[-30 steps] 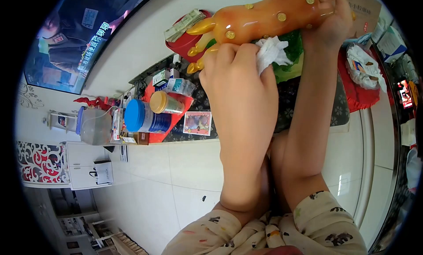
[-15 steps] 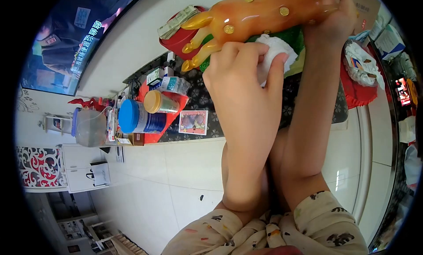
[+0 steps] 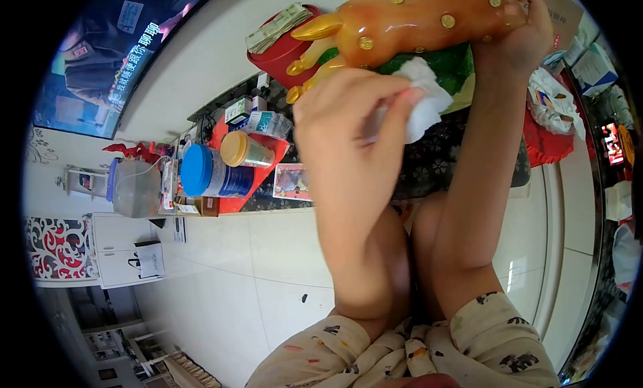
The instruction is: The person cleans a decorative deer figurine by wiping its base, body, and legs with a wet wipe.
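A glossy orange animal figurine (image 3: 415, 23) with gold coins on its body and golden hooves lies across the top of the view, above a green part (image 3: 459, 65). My right hand (image 3: 519, 43) grips its right end, with some fingers hidden behind it. Below the figurine, my left hand (image 3: 355, 116) pinches a crumpled white tissue (image 3: 429, 100) between thumb and fingers. The tissue is close to the green part; I cannot tell whether they touch. Motion slightly blurs the left hand.
A dark patterned table (image 3: 429, 163) carries a blue-lidded jar (image 3: 228, 177), a tan-lidded jar (image 3: 254, 150) and small boxes. A red container (image 3: 284, 56) with banknotes (image 3: 278, 27) stands behind. Plastic packaging (image 3: 552, 96) lies on a red stool (image 3: 546, 143) at right. A television (image 3: 100, 59) is upper left.
My left hand has drawn the tissue slightly down and away from the figurine's body, showing more of the tissue. The right hand keeps its grip; the figurine appears slightly farther right.
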A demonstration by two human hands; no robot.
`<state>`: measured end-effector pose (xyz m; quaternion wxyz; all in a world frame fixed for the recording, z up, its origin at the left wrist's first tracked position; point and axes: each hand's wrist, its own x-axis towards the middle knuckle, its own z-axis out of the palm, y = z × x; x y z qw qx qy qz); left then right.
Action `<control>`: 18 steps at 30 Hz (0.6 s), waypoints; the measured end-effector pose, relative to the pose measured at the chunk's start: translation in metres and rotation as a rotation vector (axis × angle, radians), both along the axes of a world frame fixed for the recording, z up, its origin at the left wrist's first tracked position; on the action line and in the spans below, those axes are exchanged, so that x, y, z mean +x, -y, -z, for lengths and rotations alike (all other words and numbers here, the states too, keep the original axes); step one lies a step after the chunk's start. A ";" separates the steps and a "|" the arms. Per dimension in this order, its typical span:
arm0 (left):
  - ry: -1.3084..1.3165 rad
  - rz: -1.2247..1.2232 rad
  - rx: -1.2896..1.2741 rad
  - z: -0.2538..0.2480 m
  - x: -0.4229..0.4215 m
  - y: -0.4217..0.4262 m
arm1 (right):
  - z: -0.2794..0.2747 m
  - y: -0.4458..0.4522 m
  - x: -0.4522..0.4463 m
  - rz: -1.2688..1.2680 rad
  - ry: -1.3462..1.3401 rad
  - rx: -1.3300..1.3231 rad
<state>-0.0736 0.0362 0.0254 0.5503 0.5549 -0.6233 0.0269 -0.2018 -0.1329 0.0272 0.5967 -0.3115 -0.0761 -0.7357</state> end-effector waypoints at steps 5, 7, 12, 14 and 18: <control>-0.474 -0.167 0.063 -0.009 0.017 -0.024 | 0.001 0.006 0.005 0.079 -0.031 0.100; -0.595 -0.099 0.005 -0.007 0.028 -0.024 | 0.002 0.004 0.004 0.038 -0.034 0.085; -0.813 -0.112 0.034 0.002 0.039 -0.022 | 0.003 0.005 0.003 0.111 -0.080 0.091; -0.799 -0.108 0.058 0.001 0.037 -0.024 | 0.002 0.005 0.004 0.089 -0.081 0.096; -0.795 -0.150 0.075 -0.005 0.027 -0.024 | 0.001 0.004 0.002 0.051 -0.088 0.134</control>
